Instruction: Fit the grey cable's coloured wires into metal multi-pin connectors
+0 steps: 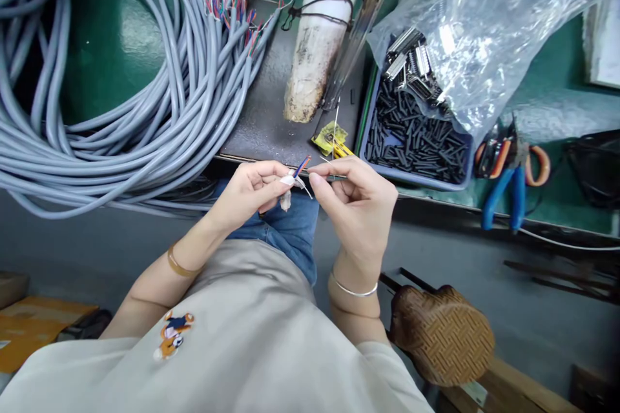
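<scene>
My left hand (252, 190) is closed in a pinch around the stripped end of a grey cable (292, 179), whose thin coloured wires (302, 165) stick up between my two hands. My right hand (356, 203) is also closed, with thumb and forefinger pinching those fine wires right beside the left fingertips. Both hands hover over my lap, just in front of the bench edge.
A large coil of grey cables (121, 116) with stripped coloured ends lies at the left on the green bench. A blue tray (411, 177) of black tubing pieces and metal connectors sits under a clear plastic bag (489, 32). Blue and orange cutters (508, 174) lie at the right. A woven stool (443, 332) stands lower right.
</scene>
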